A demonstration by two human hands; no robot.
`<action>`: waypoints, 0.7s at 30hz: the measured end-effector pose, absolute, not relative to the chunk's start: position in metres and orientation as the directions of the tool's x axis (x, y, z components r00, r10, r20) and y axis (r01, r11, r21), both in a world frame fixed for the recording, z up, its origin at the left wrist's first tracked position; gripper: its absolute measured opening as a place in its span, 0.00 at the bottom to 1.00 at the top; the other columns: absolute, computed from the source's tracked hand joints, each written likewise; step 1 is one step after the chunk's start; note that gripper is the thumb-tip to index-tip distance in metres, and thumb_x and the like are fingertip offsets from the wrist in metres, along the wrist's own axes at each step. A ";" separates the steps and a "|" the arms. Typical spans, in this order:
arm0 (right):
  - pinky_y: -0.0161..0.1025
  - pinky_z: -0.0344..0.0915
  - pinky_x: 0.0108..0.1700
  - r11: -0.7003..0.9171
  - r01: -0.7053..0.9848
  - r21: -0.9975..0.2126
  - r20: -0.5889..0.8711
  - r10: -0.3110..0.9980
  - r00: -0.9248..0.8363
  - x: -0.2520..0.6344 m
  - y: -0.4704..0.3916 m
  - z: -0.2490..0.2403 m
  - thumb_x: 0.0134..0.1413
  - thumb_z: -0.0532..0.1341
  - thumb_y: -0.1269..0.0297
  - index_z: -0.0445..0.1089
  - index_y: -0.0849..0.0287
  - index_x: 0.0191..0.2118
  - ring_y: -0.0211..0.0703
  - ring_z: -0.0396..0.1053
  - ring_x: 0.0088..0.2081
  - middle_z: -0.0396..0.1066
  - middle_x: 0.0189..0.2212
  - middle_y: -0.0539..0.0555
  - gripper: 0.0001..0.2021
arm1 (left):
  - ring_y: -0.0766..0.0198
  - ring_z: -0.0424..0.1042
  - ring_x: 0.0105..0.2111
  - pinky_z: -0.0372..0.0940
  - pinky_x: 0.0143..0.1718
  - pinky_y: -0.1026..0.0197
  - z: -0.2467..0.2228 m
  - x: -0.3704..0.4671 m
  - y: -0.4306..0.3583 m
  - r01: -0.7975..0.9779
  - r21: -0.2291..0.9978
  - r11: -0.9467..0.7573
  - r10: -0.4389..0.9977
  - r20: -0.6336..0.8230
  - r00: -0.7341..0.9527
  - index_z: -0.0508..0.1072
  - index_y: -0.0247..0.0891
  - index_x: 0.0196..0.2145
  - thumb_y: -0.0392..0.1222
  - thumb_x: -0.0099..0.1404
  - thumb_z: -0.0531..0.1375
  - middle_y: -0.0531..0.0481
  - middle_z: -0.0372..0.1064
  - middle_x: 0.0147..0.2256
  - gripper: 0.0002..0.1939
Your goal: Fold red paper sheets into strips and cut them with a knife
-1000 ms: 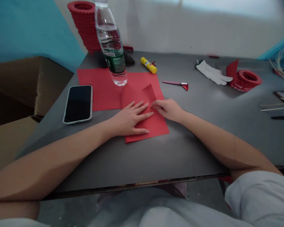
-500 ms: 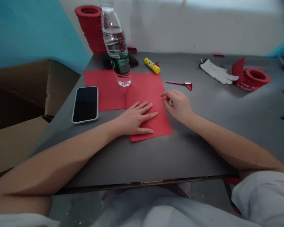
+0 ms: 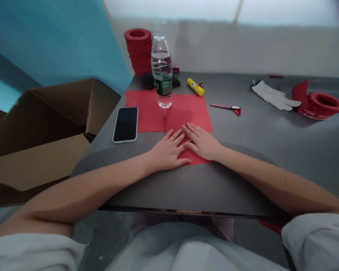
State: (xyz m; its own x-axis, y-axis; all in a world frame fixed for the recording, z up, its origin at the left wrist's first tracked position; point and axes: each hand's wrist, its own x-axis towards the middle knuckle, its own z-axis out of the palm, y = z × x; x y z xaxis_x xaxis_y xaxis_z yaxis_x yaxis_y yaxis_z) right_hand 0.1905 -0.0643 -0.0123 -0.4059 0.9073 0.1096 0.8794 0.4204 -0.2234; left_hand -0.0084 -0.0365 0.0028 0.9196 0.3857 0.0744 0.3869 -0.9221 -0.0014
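Note:
A folded red paper sheet (image 3: 196, 109) lies near the front of the grey table, partly over more red paper (image 3: 149, 116). Flat on its lower left part rests my left hand (image 3: 171, 151), fingers spread. My right hand (image 3: 202, 142) lies flat across the sheet's right part, its fingers stretched out and its fingertips meeting those of the left. Neither hand grips anything. Part of the sheet is hidden under both hands. On the paper behind them stands a clear water bottle (image 3: 162, 62) with a green label.
A phone (image 3: 125, 125) lies left of the paper. Behind are a red pleated paper stack (image 3: 138, 52) and a yellow glue stick (image 3: 195, 87). Rightward lie a slim pink tool (image 3: 222, 107), a white glove (image 3: 272, 95) and a red pleated ring (image 3: 324, 105). An open cardboard box (image 3: 45, 156) stands at left.
My right hand has come down from the sheet's right edge, flattening onto the paper beside my left hand. My left hand stays spread on it. The view has shifted left.

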 end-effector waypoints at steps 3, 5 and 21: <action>0.51 0.41 0.65 0.432 0.878 -0.207 0.107 0.902 -0.418 0.190 -0.065 -0.011 0.61 0.40 0.44 0.44 0.70 0.66 0.50 0.38 0.66 0.44 0.65 0.65 0.37 | 0.47 0.39 0.65 0.37 0.63 0.46 0.003 -0.018 -0.052 0.400 0.012 -0.916 0.400 0.011 0.916 0.51 0.29 0.63 0.68 0.63 0.45 0.32 0.40 0.64 0.43; 0.51 0.41 0.65 0.434 0.880 -0.194 0.098 0.901 -0.422 0.190 -0.065 -0.011 0.61 0.39 0.44 0.45 0.70 0.65 0.50 0.38 0.66 0.43 0.65 0.65 0.37 | 0.48 0.36 0.65 0.36 0.64 0.48 0.005 -0.027 -0.063 0.371 0.045 -0.928 0.370 -0.031 0.929 0.46 0.26 0.64 0.71 0.61 0.43 0.31 0.37 0.64 0.48; 0.52 0.42 0.64 0.458 0.884 -0.094 0.111 0.887 -0.448 0.188 -0.068 -0.012 0.62 0.40 0.44 0.48 0.70 0.65 0.55 0.39 0.65 0.43 0.64 0.68 0.37 | 0.56 0.37 0.66 0.34 0.64 0.53 0.022 -0.067 -0.027 0.398 0.040 -0.916 0.383 -0.201 0.902 0.42 0.26 0.65 0.66 0.66 0.39 0.37 0.34 0.65 0.44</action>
State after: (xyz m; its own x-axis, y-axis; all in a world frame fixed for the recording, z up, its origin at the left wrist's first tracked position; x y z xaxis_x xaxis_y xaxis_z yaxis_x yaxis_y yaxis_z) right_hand 0.1880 -0.0678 -0.0119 -0.4475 0.8874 0.1108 0.8842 0.4576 -0.0937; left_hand -0.0674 -0.0269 0.0222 0.9016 0.3831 -0.2009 0.3983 -0.9164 0.0399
